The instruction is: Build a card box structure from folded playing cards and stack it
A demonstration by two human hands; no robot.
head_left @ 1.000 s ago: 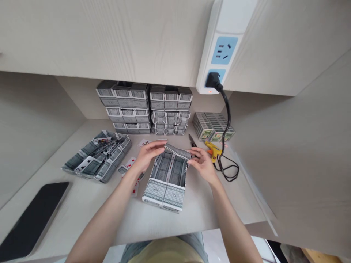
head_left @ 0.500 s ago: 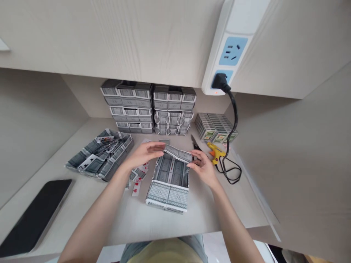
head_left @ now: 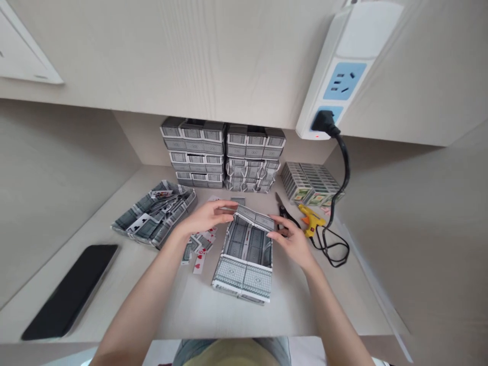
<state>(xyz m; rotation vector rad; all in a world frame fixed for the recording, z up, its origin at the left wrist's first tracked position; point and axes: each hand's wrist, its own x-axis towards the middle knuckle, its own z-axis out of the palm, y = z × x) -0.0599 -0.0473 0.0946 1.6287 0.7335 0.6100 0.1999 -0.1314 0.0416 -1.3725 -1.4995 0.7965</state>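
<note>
A long box made of grey patterned playing cards [head_left: 242, 277] lies on the desk in front of me. Over its far end is a narrow folded card strip [head_left: 254, 217], slightly tilted. My left hand [head_left: 215, 214] pinches the strip's left end between thumb and fingers. At the right end, my right hand [head_left: 285, 234] grips it the same way. Loose cards [head_left: 199, 262], some showing red hearts, lie left of the box, partly under my left forearm.
At left are a card tray [head_left: 152, 213] full of cards and a black phone [head_left: 70, 292]. Stacked card boxes [head_left: 196, 152] stand behind. On the right are black-handled scissors [head_left: 284, 211], a corded yellow glue gun [head_left: 311, 219] and packed decks [head_left: 310, 183]. A power strip [head_left: 339, 81] hangs above.
The whole view has shifted, so the scene sits further right and slightly lower. Both hands keep hold of the strip at the box's far end, with little visible movement.
</note>
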